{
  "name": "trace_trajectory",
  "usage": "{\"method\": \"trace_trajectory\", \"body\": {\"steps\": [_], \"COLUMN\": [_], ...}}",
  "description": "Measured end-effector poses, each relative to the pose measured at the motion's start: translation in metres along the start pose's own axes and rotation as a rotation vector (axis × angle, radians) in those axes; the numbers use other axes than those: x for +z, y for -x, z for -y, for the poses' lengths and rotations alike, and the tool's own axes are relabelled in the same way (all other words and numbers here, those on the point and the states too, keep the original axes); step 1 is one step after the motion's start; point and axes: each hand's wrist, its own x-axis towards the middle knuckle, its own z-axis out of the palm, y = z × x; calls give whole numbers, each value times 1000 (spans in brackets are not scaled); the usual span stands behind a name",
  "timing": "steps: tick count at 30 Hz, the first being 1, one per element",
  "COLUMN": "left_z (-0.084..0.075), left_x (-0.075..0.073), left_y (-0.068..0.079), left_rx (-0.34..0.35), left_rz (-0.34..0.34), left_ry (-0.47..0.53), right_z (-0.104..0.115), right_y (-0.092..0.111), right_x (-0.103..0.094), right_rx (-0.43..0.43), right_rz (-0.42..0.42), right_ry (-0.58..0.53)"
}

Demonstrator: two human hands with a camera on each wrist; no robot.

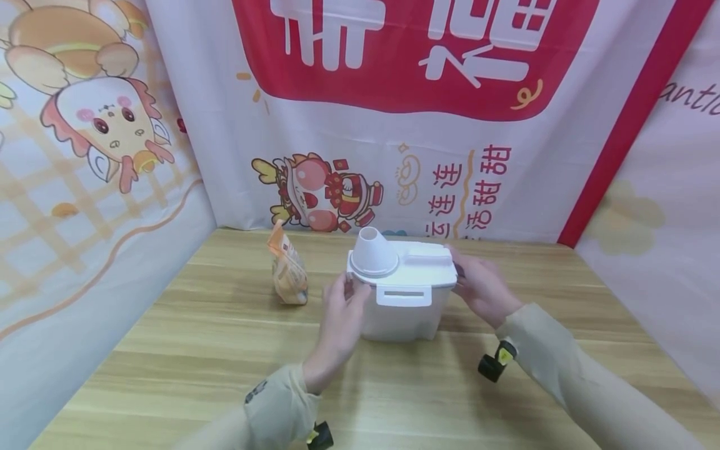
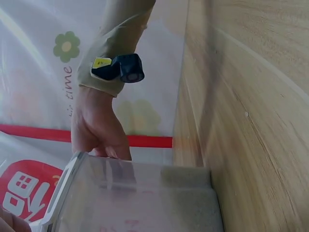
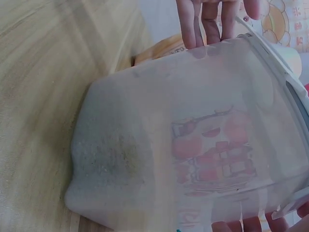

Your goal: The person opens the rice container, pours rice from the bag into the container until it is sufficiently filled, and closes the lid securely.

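A translucent plastic storage container (image 1: 400, 319) has a white lid (image 1: 430, 270) with a cone-shaped white cup (image 1: 374, 252) on it. My left hand (image 1: 340, 312) grips the container's left side, thumb near the front of the lid rim. On the opposite side my right hand (image 1: 484, 289) holds it, fingers partly hidden behind. In the right wrist view, fingers of the left hand (image 3: 207, 21) press along one wall of the container (image 3: 212, 135). Greyish contents show through its lower part. The left wrist view shows the container's base right at the wooden tabletop.
An orange, upright pouch (image 1: 290, 270) stands on the wooden table (image 1: 214, 356), left of the container. Printed cloth hangings (image 1: 225, 156) enclose the table at the back and both sides. A small black camera (image 1: 492, 367) sits on the right wrist.
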Motion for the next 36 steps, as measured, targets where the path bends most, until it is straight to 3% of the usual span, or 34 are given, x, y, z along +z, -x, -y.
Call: {"method": "trace_trajectory", "body": {"steps": [8, 15, 18, 22, 29, 32, 36], "left_z": [5, 7, 8, 8, 4, 4, 6], "left_x": [-14, -21, -25, -32, -47, -52, -55], "left_y": [-6, -10, -14, -25, -50, -58, -63], "left_rx": [31, -2, -14, -63, -218, -248, -267], "left_rz": [65, 90, 107, 143, 266, 310, 350], "left_ry": [-3, -5, 39, 116, 205, 257, 297], "right_z": [-3, -8, -11, -18, -22, -20, -19], "right_y": [-2, 2, 2, 5, 19, 25, 28], "right_x": [-6, -7, -8, -11, -19, -20, -16], "right_rx": [-3, -41, -96, -228, -522, -574, -562], "right_rz": [46, 48, 66, 71, -51, -40, -20], "right_ry": [-30, -3, 24, 151, 433, 457, 475]}}
